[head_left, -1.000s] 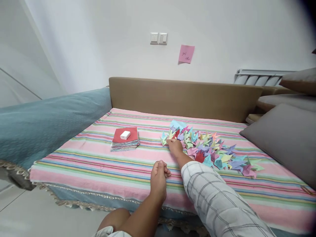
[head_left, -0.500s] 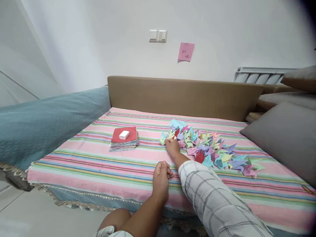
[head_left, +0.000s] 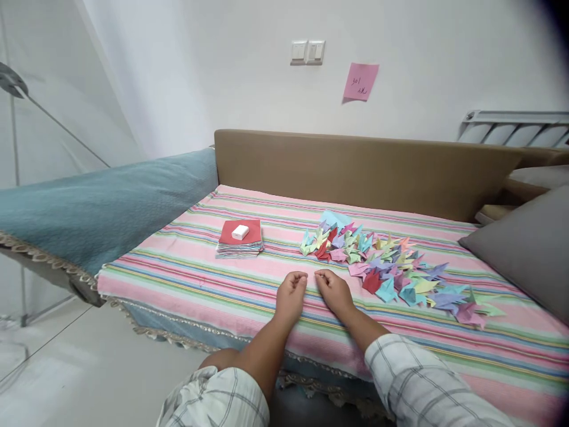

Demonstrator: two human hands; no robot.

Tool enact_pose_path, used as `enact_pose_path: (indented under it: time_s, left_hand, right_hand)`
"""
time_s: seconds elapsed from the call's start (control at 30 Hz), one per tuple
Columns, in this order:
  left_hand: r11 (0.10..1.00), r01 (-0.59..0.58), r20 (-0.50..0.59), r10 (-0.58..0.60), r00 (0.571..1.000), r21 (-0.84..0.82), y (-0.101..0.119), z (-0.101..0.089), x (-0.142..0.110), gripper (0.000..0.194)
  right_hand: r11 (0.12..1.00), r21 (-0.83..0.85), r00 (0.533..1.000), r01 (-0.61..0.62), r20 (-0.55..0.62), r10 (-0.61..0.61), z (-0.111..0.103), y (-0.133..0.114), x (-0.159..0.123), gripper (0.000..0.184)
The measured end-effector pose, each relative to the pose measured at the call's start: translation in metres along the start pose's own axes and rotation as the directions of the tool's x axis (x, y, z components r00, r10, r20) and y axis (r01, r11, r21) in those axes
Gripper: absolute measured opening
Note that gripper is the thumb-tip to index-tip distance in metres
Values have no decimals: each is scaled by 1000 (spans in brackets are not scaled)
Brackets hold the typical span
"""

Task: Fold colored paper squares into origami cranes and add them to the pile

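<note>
My left hand and my right hand rest side by side on the pink striped cloth, near its front edge. The fingers of both hands are curled in loosely, and I see nothing in either. A spread of several coloured paper cranes lies just beyond and to the right of my right hand. A stack of coloured paper squares, red on top, sits farther left with a small white block on it.
A tan sofa back runs behind the cloth. A teal cover drapes the left arm, and a grey cushion lies at the right. On the wall are a switch plate and a pink note.
My right hand has drawn back from the left edge of the crane pile to rest beside my left hand. The view has shifted left.
</note>
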State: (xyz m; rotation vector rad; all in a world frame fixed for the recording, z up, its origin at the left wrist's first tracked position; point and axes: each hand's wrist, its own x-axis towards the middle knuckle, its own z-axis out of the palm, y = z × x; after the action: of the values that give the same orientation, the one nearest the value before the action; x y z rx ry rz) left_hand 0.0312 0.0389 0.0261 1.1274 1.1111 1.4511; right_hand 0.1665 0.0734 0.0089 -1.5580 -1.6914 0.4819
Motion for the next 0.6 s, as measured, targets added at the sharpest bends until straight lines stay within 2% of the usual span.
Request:
enact_pose_path:
  time_s: [0.1, 0.17, 0.2, 0.27, 0.3, 0.37, 0.4, 0.43, 0.53, 0.6]
  left_hand:
    - [979, -89, -32, 97, 995, 185, 15, -21, 25, 20]
    - [898, -190, -26, 218, 976, 396, 35, -46, 52, 17]
    - [796, -217, -2, 264, 965, 565, 46, -61, 68, 18]
    - [456, -215, 93, 275, 957, 863, 69, -94, 101, 19]
    - [402, -204, 98, 268, 958, 893, 78, -109, 115, 19]
    - [346, -199, 118, 240, 963, 917, 90, -135, 139, 21]
    - [309, -209, 150, 204, 967, 928, 92, -143, 147, 25]
    - [215, -223, 202, 117, 972, 951, 92, -149, 153, 33]
    - [166, -261, 260, 29, 965, 951, 86, -151, 165, 47]
    - [151, -264, 267, 0, 964, 953, 83, -147, 171, 44]
  right_hand:
    - [1000, 6, 1000, 22, 0, -22, 2, 2, -7, 29]
    - [999, -9, 999, 33, -5, -33, 5, 2, -8, 29]
    - [999, -16, 999, 37, -3, -37, 6, 3, -8, 28]
    - [999, -22, 999, 41, 5, -41, 8, 3, -7, 28]
    - [999, -23, 999, 42, 5, -42, 9, 4, -7, 28]
    - [998, -31, 999, 49, 0, -49, 10, 4, -7, 27]
    - [998, -37, 998, 56, -2, -56, 11, 4, -7, 27]
    - [997, -44, 998, 61, -6, -62, 11, 4, -7, 26]
    - [996, -54, 997, 70, -17, -71, 13, 4, -7, 25]
    - [996, -51, 997, 72, -24, -73, 13, 4, -7, 25]
